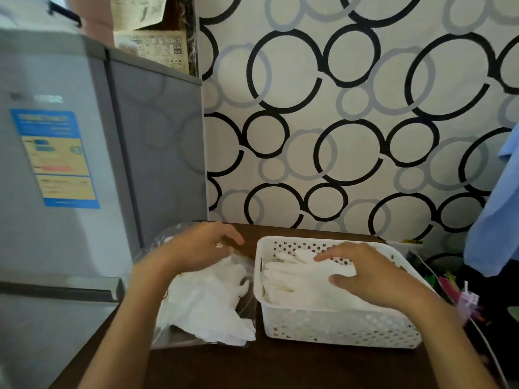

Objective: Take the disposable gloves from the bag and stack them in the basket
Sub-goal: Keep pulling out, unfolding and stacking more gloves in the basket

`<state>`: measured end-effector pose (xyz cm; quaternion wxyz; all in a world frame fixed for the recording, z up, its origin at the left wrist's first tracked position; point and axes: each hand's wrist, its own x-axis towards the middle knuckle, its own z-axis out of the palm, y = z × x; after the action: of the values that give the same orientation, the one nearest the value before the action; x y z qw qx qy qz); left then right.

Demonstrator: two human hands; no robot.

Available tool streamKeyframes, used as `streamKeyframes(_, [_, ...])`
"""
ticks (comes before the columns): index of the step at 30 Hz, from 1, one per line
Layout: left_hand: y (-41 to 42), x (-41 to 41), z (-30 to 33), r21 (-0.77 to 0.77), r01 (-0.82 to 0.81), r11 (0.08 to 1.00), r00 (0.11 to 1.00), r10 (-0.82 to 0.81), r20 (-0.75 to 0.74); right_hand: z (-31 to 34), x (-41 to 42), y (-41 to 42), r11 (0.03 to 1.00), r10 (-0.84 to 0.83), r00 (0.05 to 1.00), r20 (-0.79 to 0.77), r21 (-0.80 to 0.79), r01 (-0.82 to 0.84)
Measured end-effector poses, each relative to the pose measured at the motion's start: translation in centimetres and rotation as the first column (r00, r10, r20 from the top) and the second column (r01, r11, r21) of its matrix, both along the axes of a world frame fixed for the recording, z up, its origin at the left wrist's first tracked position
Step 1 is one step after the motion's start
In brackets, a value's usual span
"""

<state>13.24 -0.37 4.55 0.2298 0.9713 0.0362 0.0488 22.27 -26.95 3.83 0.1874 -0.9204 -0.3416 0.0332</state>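
We see a perforated white plastic basket, a clear glossy plastic bag, thin matt gloves and a dark wooden table.
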Motion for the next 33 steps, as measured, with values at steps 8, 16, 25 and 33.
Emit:
streamKeyframes(8, [5.5, -1.9, -2.3, -0.021, -0.148, 0.989, 0.959, 0.138, -0.247, -0.7, -8.1, 11.5, 0.983, 0.182, 0.983, 0.03, 0.015, -0.183])
streamKeyframes(16, [6.8, -2.9, -2.1, -0.194, -0.099, 0.976, 0.99, 0.076, -0.12, -4.5, -8.6, 16.4, 0.969, 0.125, 0.987, 0.105, -0.225, -0.099])
streamKeyframes(25, [6.4, -3.1, -1.5, -0.145, -0.043, 0.989, 0.997, 0.034, -0.063, -2.1, -6.6, 13.4, 0.981, 0.078, 0.988, 0.133, 0.164, -0.1])
streamKeyframes(33, [6.1, -2.8, -1.7, -0.139, -0.023, 0.99, 0.997, 0.012, -0.073, -2.0, -5.0, 13.6, 0.793, 0.124, 0.99, -0.061, 0.606, -0.062])
